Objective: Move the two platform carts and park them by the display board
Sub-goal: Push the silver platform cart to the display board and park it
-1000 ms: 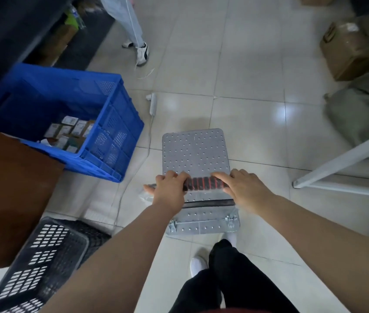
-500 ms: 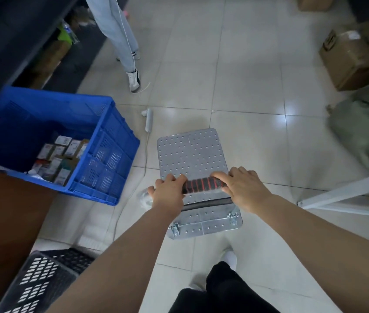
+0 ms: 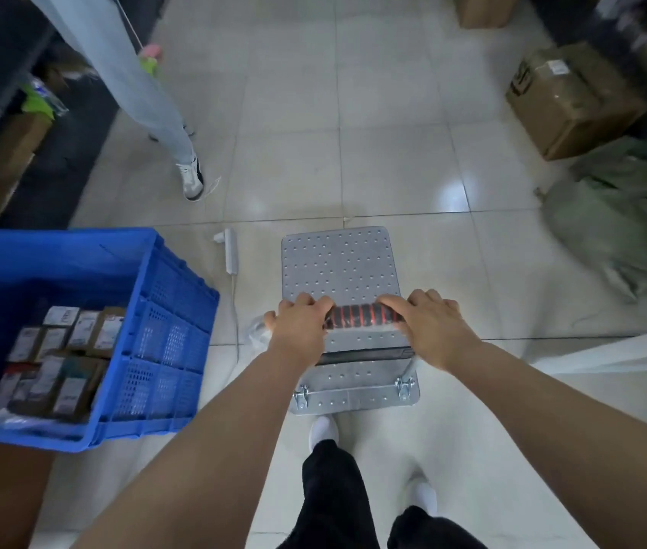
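A small platform cart (image 3: 339, 267) with a grey studded metal deck stands on the tiled floor right in front of me. Its handle (image 3: 357, 313) has a black and red ribbed grip. My left hand (image 3: 301, 322) is closed around the left end of that handle. My right hand (image 3: 431, 326) is closed around the right end. The deck is bare. Only this one cart is in view, and no display board shows.
A blue crate (image 3: 171, 311) of small boxes sits to the left, close to the cart. Another person's leg (image 3: 147, 101) stands ahead left. A white power strip (image 3: 230, 251) lies on the floor. Cardboard boxes (image 3: 567, 97) and a green sack (image 3: 627, 215) are at the right.
The cart and I have rolled forward over the tiles; the blue crate and the white frame slid back toward me, the black basket left the view, and the other person stepped nearer.
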